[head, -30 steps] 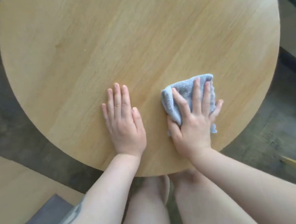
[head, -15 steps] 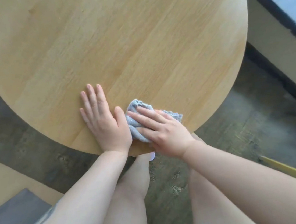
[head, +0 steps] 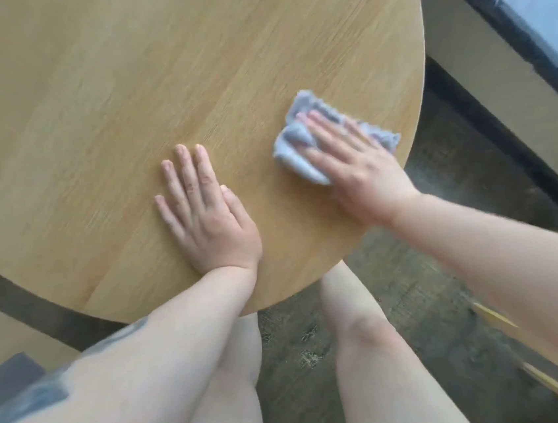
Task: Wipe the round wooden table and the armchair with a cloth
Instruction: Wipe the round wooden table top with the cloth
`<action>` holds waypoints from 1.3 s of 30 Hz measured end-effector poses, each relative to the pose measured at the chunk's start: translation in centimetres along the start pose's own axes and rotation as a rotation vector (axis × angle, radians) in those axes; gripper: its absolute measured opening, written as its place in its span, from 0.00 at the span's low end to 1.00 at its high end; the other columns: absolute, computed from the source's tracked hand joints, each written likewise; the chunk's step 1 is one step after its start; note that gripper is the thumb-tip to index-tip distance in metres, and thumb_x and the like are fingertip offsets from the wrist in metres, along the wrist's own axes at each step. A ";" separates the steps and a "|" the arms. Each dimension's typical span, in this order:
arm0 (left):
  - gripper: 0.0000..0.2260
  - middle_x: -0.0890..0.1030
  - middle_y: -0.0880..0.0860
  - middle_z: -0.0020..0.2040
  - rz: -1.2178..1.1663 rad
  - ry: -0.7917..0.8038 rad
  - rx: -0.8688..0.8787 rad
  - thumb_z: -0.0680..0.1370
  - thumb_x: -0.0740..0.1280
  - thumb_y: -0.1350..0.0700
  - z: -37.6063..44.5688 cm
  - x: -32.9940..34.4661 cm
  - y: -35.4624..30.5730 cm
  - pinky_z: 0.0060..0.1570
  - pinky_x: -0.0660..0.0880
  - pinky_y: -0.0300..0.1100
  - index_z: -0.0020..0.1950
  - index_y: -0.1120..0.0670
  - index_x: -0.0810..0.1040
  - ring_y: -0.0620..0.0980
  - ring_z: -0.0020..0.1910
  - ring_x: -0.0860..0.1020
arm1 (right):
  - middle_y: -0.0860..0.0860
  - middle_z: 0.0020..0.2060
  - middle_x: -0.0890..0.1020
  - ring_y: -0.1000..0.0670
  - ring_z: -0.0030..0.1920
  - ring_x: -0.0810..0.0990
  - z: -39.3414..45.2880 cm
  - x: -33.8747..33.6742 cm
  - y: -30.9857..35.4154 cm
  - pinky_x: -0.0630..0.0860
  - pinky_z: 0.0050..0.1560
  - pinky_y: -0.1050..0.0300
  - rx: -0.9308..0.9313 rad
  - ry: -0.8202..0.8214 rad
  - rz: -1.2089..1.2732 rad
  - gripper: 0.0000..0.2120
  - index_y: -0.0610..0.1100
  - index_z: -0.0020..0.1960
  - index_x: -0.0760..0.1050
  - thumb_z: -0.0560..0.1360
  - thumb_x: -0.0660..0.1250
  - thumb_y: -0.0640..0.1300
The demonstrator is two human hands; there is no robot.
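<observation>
We look down on the round wooden table (head: 154,86), its pale oak-coloured top filling most of the view, with the grain running diagonally. Our left hand (head: 205,212) lies flat on the wood near the table's near edge, palm down, fingers straight and slightly spread, holding nothing. Our right hand (head: 352,165) lies well to the right of it, near the table's right rim, palm down with straight fingers pressing on a blue-grey cloth (head: 298,144). The cloth is bunched and folded under the hand; part of it sticks out beyond the fingertips toward the table's middle, and a frayed corner shows past the little-finger side, just beside the rim. The right hand and the cloth are blurred, so we cannot tell the folds in detail. The two hands are apart, with bare wood between them.

Below the table edge we see our two bare knees (head: 362,333) above a dark, mottled floor (head: 303,357). A dark tattoo (head: 32,399) marks the left forearm. To the right stands a dark-edged ledge (head: 509,25) with a pale panel under it, and a light wooden strip (head: 495,316) runs slantwise across the floor at lower right. At lower left, a grey surface (head: 5,374) shows beside pale flooring. The armchair cannot be made out with any certainty.
</observation>
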State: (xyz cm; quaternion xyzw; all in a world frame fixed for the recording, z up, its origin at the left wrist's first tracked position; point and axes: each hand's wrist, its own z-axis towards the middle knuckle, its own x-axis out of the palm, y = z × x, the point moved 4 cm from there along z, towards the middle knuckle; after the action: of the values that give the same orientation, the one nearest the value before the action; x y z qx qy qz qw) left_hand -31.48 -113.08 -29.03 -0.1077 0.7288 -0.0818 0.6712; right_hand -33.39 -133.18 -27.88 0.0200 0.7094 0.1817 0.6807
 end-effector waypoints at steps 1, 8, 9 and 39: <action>0.24 0.55 0.49 0.78 0.005 0.009 -0.003 0.81 0.51 0.55 -0.4 0.2 -0.1 0.74 0.46 0.52 0.79 0.52 0.55 0.50 0.78 0.51 | 0.40 0.74 0.62 0.41 0.75 0.59 0.4 -1.4 -4.7 0.52 0.76 0.49 0.272 -0.045 0.026 0.33 0.40 0.73 0.65 0.69 0.63 0.31; 0.25 0.55 0.50 0.78 0.029 0.020 -0.027 0.81 0.51 0.55 -0.7 0.2 -0.4 0.75 0.45 0.53 0.78 0.52 0.55 0.51 0.78 0.51 | 0.41 0.74 0.63 0.42 0.75 0.60 4.2 -2.8 -0.5 0.61 0.72 0.40 0.032 -0.132 0.276 0.29 0.41 0.73 0.66 0.72 0.57 0.30; 0.25 0.55 0.50 0.78 0.038 0.017 -0.025 0.81 0.51 0.55 -0.3 0.1 -0.4 0.75 0.46 0.53 0.78 0.52 0.55 0.51 0.78 0.51 | 0.42 0.74 0.64 0.43 0.75 0.61 3.3 -1.6 2.5 0.57 0.74 0.42 -0.286 0.022 0.200 0.25 0.42 0.72 0.68 0.75 0.57 0.33; 0.25 0.53 0.49 0.79 0.008 0.087 0.038 0.81 0.46 0.49 10.7 0.0 -4.2 0.74 0.46 0.51 0.79 0.51 0.51 0.50 0.77 0.52 | 0.46 0.75 0.62 0.46 0.75 0.61 15.1 -5.2 -11.7 0.46 0.77 0.55 0.276 -0.023 0.006 0.35 0.50 0.76 0.59 0.71 0.53 0.30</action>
State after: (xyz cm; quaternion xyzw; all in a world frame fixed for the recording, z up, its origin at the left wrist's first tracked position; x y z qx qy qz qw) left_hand -20.59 -116.90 -28.87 -0.0886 0.7561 -0.0975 0.6410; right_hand -15.74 -142.07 -26.35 0.1178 0.7197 0.0840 0.6790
